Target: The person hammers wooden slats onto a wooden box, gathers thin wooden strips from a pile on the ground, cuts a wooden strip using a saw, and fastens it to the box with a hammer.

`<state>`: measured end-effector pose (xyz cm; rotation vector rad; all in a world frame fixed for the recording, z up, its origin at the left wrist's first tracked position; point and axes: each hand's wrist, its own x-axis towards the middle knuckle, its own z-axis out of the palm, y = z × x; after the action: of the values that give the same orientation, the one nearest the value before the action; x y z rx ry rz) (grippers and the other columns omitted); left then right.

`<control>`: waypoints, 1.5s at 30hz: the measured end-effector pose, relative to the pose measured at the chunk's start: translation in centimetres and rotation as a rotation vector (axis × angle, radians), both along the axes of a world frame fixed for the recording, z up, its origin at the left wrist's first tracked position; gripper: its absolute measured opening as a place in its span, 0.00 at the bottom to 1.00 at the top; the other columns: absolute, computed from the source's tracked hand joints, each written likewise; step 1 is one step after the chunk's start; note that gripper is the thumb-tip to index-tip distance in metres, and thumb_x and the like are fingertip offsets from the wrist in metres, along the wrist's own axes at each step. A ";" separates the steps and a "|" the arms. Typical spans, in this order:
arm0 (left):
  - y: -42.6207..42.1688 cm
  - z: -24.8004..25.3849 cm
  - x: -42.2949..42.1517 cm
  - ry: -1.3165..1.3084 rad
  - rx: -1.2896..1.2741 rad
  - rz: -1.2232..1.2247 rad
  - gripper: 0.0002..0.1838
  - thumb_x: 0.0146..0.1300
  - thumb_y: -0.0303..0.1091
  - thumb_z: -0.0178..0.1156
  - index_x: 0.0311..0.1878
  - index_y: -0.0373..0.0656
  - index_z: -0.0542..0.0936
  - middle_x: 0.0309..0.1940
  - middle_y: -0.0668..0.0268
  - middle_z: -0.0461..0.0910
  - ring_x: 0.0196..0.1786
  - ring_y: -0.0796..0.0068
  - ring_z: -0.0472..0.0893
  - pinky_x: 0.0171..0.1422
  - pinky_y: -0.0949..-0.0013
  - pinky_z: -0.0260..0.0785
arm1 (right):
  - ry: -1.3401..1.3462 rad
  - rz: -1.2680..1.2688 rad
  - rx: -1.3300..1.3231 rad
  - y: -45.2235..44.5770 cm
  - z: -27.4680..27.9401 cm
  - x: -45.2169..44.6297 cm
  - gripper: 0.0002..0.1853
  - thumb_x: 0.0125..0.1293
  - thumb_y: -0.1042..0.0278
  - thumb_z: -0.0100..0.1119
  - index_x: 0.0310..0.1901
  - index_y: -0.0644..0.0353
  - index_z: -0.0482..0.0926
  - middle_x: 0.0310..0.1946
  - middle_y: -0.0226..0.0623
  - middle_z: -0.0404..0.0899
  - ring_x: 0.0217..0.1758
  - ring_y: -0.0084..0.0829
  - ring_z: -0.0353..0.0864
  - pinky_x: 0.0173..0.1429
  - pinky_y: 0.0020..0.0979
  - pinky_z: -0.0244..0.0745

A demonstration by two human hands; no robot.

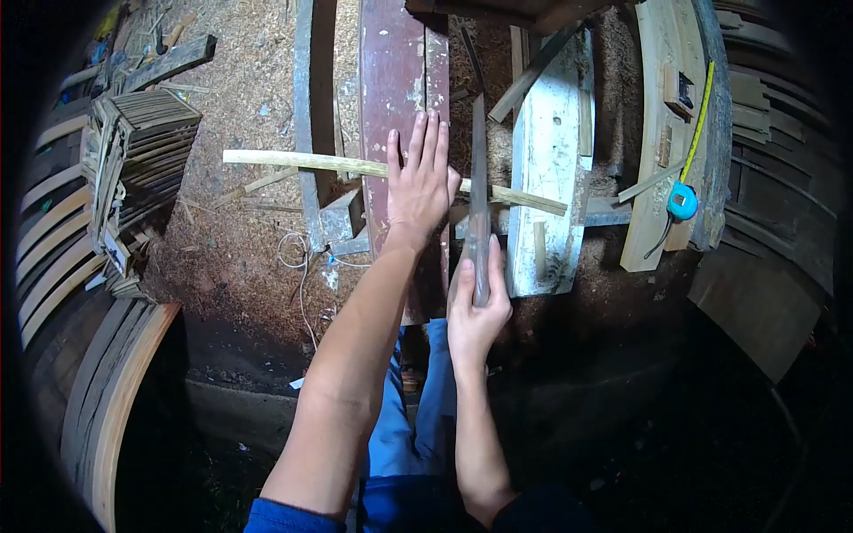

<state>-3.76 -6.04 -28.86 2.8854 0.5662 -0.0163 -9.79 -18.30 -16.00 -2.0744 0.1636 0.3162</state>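
My left hand (418, 193) lies flat with its fingers stretched forward. It presses a thin wooden strip (298, 160) across a reddish-brown painted board (386, 67). My right hand (480, 318) is closed around the near end of a handsaw (480, 191), seen nearly edge-on. Its long grey blade points away from me and crosses over the strip just right of my left hand. The strip's right end reaches over a whitish worn board (553, 124). Whether the teeth touch the strip, I cannot tell.
A teal tape measure (682, 202) with its yellow tape out lies on a pale plank (656, 169) at right. Slatted wooden pieces (147, 151) are stacked at left, beside curved boards (115, 400). Wood shavings (244, 80) and a thin white cord (304, 289) cover the ground.
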 end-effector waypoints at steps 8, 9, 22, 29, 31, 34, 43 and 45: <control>0.0 -0.2 -0.2 0.005 0.017 0.001 0.36 0.71 0.43 0.48 0.81 0.43 0.61 0.85 0.63 0.55 0.88 0.67 0.48 0.89 0.42 0.32 | 0.021 -0.035 0.028 0.7 -0.3 0.0 0.24 0.78 0.72 0.58 0.72 0.69 0.72 0.64 0.59 0.81 0.63 0.35 0.85 0.65 0.36 0.77; 0.1 -0.2 0.0 0.004 0.022 0.003 0.36 0.71 0.43 0.48 0.81 0.43 0.61 0.85 0.63 0.55 0.88 0.67 0.48 0.89 0.42 0.32 | -0.007 -0.031 0.023 0.4 -0.2 -0.6 0.24 0.78 0.72 0.58 0.72 0.69 0.72 0.61 0.59 0.82 0.62 0.38 0.86 0.63 0.36 0.78; 0.0 0.2 -0.2 0.019 -0.001 -0.002 0.36 0.73 0.44 0.47 0.82 0.44 0.61 0.85 0.63 0.53 0.88 0.68 0.48 0.89 0.43 0.33 | -0.061 0.095 -0.106 -1.3 0.3 -0.3 0.23 0.75 0.74 0.60 0.69 0.65 0.76 0.59 0.62 0.82 0.63 0.49 0.84 0.59 0.41 0.81; 0.1 0.1 -0.3 0.029 -0.019 -0.003 0.36 0.73 0.45 0.47 0.82 0.44 0.60 0.85 0.63 0.53 0.88 0.68 0.47 0.89 0.43 0.31 | -0.017 0.031 -0.075 -0.8 0.4 -1.4 0.24 0.76 0.72 0.60 0.71 0.67 0.74 0.58 0.59 0.84 0.61 0.42 0.87 0.60 0.39 0.81; 0.0 0.1 -0.2 0.020 -0.016 -0.004 0.36 0.73 0.45 0.47 0.82 0.43 0.60 0.85 0.63 0.53 0.88 0.68 0.47 0.89 0.43 0.31 | -0.045 0.027 -0.080 -0.4 -0.2 -1.0 0.24 0.76 0.72 0.60 0.71 0.67 0.74 0.59 0.59 0.84 0.60 0.41 0.88 0.60 0.38 0.81; 0.0 0.2 -0.2 0.030 -0.002 -0.005 0.36 0.73 0.45 0.48 0.82 0.43 0.61 0.85 0.63 0.53 0.88 0.68 0.47 0.89 0.42 0.31 | -0.012 -0.016 -0.049 0.7 0.0 -0.1 0.24 0.77 0.73 0.59 0.72 0.67 0.73 0.59 0.59 0.84 0.59 0.38 0.88 0.60 0.37 0.80; -0.1 0.2 -0.3 0.048 0.002 -0.007 0.37 0.73 0.45 0.48 0.83 0.44 0.58 0.85 0.63 0.52 0.88 0.67 0.47 0.89 0.42 0.31 | -0.059 -0.044 -0.031 1.5 -1.1 -0.5 0.25 0.77 0.74 0.58 0.72 0.68 0.72 0.58 0.59 0.84 0.60 0.40 0.87 0.62 0.38 0.80; 0.2 0.3 -0.1 0.029 -0.015 -0.004 0.37 0.73 0.45 0.48 0.83 0.44 0.58 0.85 0.63 0.52 0.88 0.67 0.47 0.89 0.42 0.31 | -0.038 -0.051 -0.002 1.4 -1.0 -0.5 0.24 0.77 0.74 0.57 0.72 0.68 0.72 0.58 0.60 0.84 0.61 0.42 0.87 0.61 0.38 0.80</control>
<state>-3.82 -5.82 -28.60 2.8757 0.5634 -0.0631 -10.30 -16.86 -16.97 -2.0728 0.1939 0.2458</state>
